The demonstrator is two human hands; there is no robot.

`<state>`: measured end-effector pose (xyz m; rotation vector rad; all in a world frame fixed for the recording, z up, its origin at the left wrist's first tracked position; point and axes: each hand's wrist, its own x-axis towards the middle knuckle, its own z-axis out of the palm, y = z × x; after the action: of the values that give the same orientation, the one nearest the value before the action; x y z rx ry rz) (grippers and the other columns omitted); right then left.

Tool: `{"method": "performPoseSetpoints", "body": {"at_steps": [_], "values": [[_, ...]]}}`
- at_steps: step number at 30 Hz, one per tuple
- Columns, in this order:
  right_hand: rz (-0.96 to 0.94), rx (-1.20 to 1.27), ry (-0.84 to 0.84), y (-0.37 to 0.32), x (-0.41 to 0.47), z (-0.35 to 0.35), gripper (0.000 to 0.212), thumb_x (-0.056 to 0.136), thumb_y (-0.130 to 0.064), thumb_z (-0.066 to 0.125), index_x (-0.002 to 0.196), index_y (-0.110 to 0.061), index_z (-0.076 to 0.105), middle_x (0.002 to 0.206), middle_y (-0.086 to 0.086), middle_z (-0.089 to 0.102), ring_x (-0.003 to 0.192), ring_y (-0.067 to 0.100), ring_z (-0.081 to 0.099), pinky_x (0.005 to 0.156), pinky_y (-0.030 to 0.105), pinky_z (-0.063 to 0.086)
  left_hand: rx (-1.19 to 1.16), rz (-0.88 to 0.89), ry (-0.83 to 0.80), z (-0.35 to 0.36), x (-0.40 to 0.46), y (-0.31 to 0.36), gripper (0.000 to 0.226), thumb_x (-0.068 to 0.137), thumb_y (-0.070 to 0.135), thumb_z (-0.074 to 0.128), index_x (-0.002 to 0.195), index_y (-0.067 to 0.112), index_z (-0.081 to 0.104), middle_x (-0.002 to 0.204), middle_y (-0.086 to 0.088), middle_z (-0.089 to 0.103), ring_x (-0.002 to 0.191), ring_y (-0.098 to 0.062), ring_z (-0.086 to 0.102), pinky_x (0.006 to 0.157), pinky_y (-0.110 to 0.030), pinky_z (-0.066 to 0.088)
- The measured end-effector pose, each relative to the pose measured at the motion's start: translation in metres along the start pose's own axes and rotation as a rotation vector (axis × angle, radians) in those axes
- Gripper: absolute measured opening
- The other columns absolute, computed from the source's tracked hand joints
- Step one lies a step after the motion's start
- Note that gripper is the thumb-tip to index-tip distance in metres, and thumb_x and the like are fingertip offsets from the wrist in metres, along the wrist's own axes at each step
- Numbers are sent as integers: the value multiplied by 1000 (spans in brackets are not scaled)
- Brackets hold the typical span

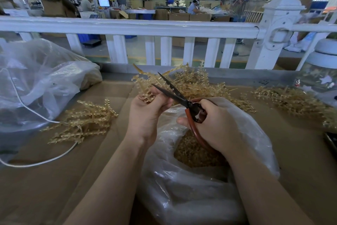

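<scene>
Centre of frame: left hand [145,113] curled round one amber plastic sprue [144,86], raised off the worktop [45,179] for blade access. Just right of it: right hand [217,124] wrapped round the red handles of the scissors [175,95], blades parted in a V, tips pointing up-left at the sprue. Prob. mid-snip.

Directly below, lower centre: clear bag [182,197], mouth open under both hands for catching cut bits [191,153] w/o extra handling.

Count: 2 hands, 1 pr scissors, 1 sprue in hand, 1 open bag. Loose sprues in 3 heaps: left heap [82,122], back heap [193,80] behind the hands, right heap [291,100]. Likely trimmed vs. untrimmed, can't tell which.

Also 1 big crumpled bag [36,79] upper left, 1 white cable [36,164] lower left, 1 jar [322,79] at right edge.
</scene>
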<state>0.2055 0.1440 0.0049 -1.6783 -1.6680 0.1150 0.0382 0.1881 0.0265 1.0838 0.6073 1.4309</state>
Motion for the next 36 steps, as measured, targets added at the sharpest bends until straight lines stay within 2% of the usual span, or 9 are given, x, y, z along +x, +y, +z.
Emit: {"method": "performPoseSetpoints", "body": {"at_steps": [3, 7, 15, 22, 26, 30, 32, 34, 36], "values": [[-5, -27, 22, -2, 0, -1, 45, 72, -78, 67, 95, -41, 57, 73, -26, 59, 70, -10, 56, 53, 9, 39, -2, 7, -6, 1, 0, 0, 19, 87, 3, 68, 75, 17, 73, 74, 0, 70, 67, -9, 64, 71, -21, 55], [1, -54, 28, -3, -1, -3, 47, 72, -78, 67, 94, -37, 62, 70, -24, 59, 66, -8, 56, 54, 8, 42, -10, 9, -1, 1, 0, 0, 12, 90, 0, 64, 84, 9, 68, 73, 0, 69, 67, -9, 64, 71, -21, 55], [9, 23, -21, -5, -1, -5, 74, 61, -87, 54, 107, -32, 69, 90, -20, 70, 78, -4, 61, 59, 5, 40, 2, 23, -24, 0, 0, 1, 20, 91, -4, 59, 80, 10, 67, 68, -2, 65, 65, -12, 61, 72, -23, 55], [7, -5, 2, -5, 1, -3, 70, 63, -89, 53, 96, -29, 71, 79, -20, 67, 73, -3, 61, 59, 8, 42, -15, 24, -21, 0, -1, 3, 10, 91, -4, 59, 88, 3, 65, 69, -3, 65, 65, -12, 60, 72, -23, 55], [4, 10, 13, -5, 0, -2, 74, 62, -90, 52, 97, -28, 72, 82, -19, 69, 76, -3, 62, 62, 7, 45, -22, 26, 5, 2, -1, 3, 10, 90, -5, 61, 87, 4, 66, 68, -3, 65, 64, -12, 60, 70, -22, 55], [8, -18, 35, -5, 0, -3, 65, 62, -90, 53, 88, -31, 66, 72, -25, 60, 68, -11, 55, 55, 8, 41, -17, 41, 11, 1, -1, 3, 11, 87, -5, 64, 85, 6, 67, 69, -3, 66, 65, -12, 61, 70, -23, 55], [-3, -74, 64, -6, 0, -4, 60, 64, -90, 52, 89, -36, 60, 69, -29, 53, 65, -13, 50, 50, 9, 35, 13, 54, 21, 1, -1, 2, 14, 86, -7, 65, 83, 6, 69, 69, -3, 66, 65, -13, 61, 70, -23, 54], [-13, -107, 85, -6, 1, -4, 68, 64, -92, 47, 94, -34, 63, 72, -29, 51, 66, -13, 47, 55, 7, 32, 45, 69, 24, 1, -1, 2, 17, 86, -8, 66, 81, 7, 71, 67, -3, 65, 64, -14, 59, 70, -24, 53], [-20, -121, 100, -5, 1, -4, 76, 63, -93, 43, 96, -29, 66, 73, -25, 54, 64, -7, 49, 57, 8, 35, 65, 78, 9, 2, -1, 2, 19, 85, -8, 67, 79, 10, 73, 66, -4, 64, 63, -15, 57, 71, -25, 52]]}}
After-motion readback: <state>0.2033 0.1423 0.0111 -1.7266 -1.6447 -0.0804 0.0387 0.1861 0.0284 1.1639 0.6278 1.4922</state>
